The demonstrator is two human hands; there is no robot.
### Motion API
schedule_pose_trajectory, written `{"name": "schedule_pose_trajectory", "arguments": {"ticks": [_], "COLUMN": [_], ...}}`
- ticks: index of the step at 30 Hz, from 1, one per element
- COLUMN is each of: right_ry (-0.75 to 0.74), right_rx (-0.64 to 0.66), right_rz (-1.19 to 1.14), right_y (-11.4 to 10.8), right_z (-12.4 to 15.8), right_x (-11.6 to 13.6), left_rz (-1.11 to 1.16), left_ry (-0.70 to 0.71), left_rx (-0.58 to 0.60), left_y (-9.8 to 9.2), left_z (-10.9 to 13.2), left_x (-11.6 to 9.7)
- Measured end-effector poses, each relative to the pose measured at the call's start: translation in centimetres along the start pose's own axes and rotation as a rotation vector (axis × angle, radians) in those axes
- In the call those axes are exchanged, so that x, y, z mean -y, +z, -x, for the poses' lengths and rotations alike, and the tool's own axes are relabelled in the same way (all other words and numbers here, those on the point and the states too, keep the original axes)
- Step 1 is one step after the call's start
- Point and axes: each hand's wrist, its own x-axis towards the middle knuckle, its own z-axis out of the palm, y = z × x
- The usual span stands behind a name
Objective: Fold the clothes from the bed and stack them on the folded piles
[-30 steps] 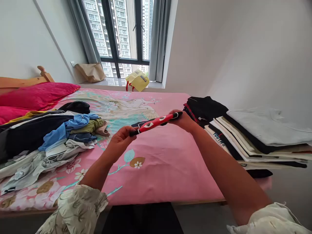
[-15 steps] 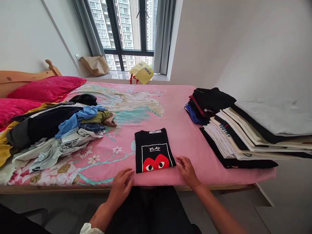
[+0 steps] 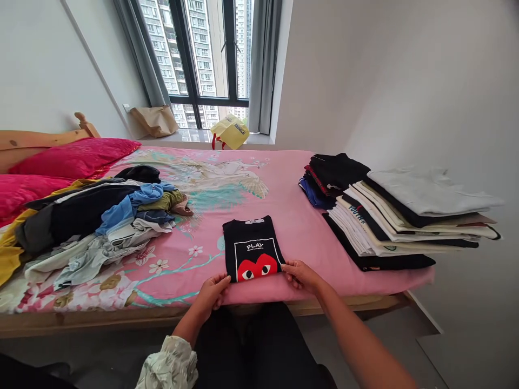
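Note:
A folded black T-shirt (image 3: 254, 229) with a white-framed "PLAY" print and a red heart with eyes lies flat on the pink bedsheet (image 3: 292, 216), close to the bed's front edge. My left hand (image 3: 214, 289) pinches its near left corner between thumb and fingers. At the near right corner, my right hand (image 3: 300, 274) grips the cloth the same way, thumb on top. The fingers under the fabric are partly hidden.
To the left lies a heap of loose clothes (image 3: 117, 208) beside red pillows (image 3: 77, 156). On the right stand a tall stack of folded shirts (image 3: 405, 221) and a smaller dark stack (image 3: 340, 173). A yellow bag (image 3: 230, 131) and a brown paper bag (image 3: 154, 120) rest by the window.
Both hands have moved inward from beside the T-shirt and taken hold of its two near corners. The camera view has shifted slightly.

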Motion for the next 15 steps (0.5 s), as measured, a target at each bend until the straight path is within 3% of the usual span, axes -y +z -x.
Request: {"name": "schedule_pose_trajectory", "arguments": {"ticks": [6,15], "right_ry": [0.098,0.108], "right_rx": [0.055,-0.129], "right_rz": [-0.006,0.082], "right_y": [0.6,2.7], "right_z": [-0.5,1.7], "right_x": [1.2,-0.7], "left_rz": [0.002,-0.085], "left_ry": [-0.017,-0.047], "left_rx": [-0.008,-0.102], "left_y": [0.5,1.4], "left_z": [-0.5,1.6], "left_x": [-0.6,0.7]}}
